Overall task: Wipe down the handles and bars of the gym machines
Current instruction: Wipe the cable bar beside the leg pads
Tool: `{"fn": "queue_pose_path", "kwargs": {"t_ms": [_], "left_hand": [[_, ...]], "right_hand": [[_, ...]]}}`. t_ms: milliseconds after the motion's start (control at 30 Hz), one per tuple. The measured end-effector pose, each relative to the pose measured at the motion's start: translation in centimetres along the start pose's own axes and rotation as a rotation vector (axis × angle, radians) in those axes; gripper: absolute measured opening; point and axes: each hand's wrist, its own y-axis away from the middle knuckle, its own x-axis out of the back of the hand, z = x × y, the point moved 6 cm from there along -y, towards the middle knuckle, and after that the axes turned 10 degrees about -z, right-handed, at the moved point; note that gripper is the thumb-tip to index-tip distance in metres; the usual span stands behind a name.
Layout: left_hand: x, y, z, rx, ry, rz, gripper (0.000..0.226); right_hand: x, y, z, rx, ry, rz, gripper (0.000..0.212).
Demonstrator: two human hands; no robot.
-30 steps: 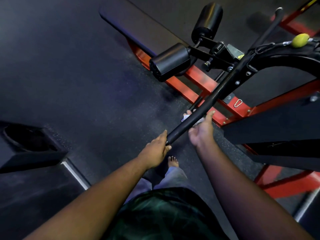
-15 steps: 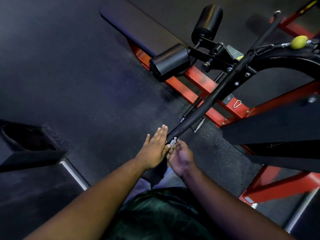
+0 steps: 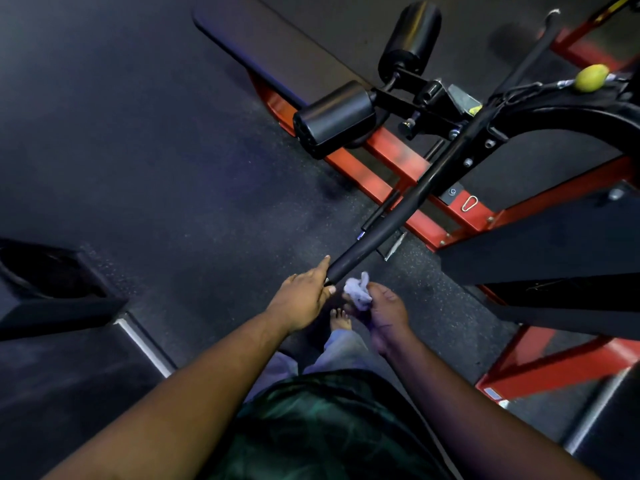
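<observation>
A long black bar handle (image 3: 381,237) of a red-framed gym machine slants from the upper right down towards me. My left hand (image 3: 304,296) pinches the bar's near end, with the index finger lying straight along its left side and the thumb across the tip. My right hand (image 3: 384,313) holds a crumpled white cloth (image 3: 358,291) just right of that end, off the bar.
Two black roller pads (image 3: 334,119) and a long black bench pad (image 3: 277,46) lie beyond the bar on the red frame (image 3: 384,168). A black padded block (image 3: 554,244) stands at the right, a yellow ball (image 3: 590,77) on the cable above. A dark box (image 3: 52,289) sits left. My bare foot (image 3: 341,318) is below my hands.
My right hand slid the cloth down the bar to its near end and came off it. My left hand briefly spread its fingers, then took the bar's tip again.
</observation>
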Motion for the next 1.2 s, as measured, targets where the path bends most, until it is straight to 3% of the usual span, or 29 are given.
{"fn": "queue_pose_path", "kwargs": {"t_ms": [133, 200, 267, 367, 467, 600, 767, 933, 1000, 1100, 1200], "left_hand": [[0.1, -0.6, -0.5, 0.011, 0.090, -0.051, 0.062], [-0.2, -0.5, -0.1, -0.010, 0.129, -0.059, 0.054], [-0.5, -0.3, 0.2, -0.021, 0.163, -0.057, 0.051], [-0.6, -0.2, 0.4, -0.021, 0.203, -0.054, 0.051], [-0.1, -0.2, 0.4, -0.018, 0.211, -0.065, 0.053], [0.3, -0.1, 0.4, -0.036, 0.219, -0.068, 0.059], [0.2, 0.2, 0.6, -0.028, 0.261, -0.064, 0.055], [0.2, 0.1, 0.7, 0.015, 0.256, -0.071, 0.049], [0.2, 0.0, 0.7, 0.017, 0.236, -0.063, 0.049], [0.5, 0.1, 0.7, -0.008, 0.227, -0.047, 0.050], [0.5, 0.1, 0.8, -0.017, 0.213, -0.041, 0.047]], "right_hand": [[2.0, 0.2, -6.7, 0.554, 0.313, 0.194, 0.022], [1.2, 0.9, -9.7, 0.753, 0.450, 0.185, 0.025], [-0.3, 1.3, -11.6, 0.910, 0.753, 0.096, 0.023], [-2.5, 0.2, -9.9, 0.975, 1.468, -0.075, 0.031], [-3.4, 0.1, -6.9, 0.987, 1.664, -0.111, 0.039], [-4.9, 1.0, -3.8, 1.191, 1.925, -0.132, 0.048], [-3.6, 0.5, -8.1, 1.333, 2.049, -0.084, 0.041], [-1.1, -1.9, -13.1, 1.068, 1.830, 0.166, 0.046], [-2.3, -1.3, -10.1, 1.110, 1.800, 0.112, 0.052], [-4.6, 0.3, -4.0, 1.139, 1.883, -0.133, 0.049], [-3.9, 0.3, -5.9, 1.196, 1.991, -0.141, 0.050]]}}
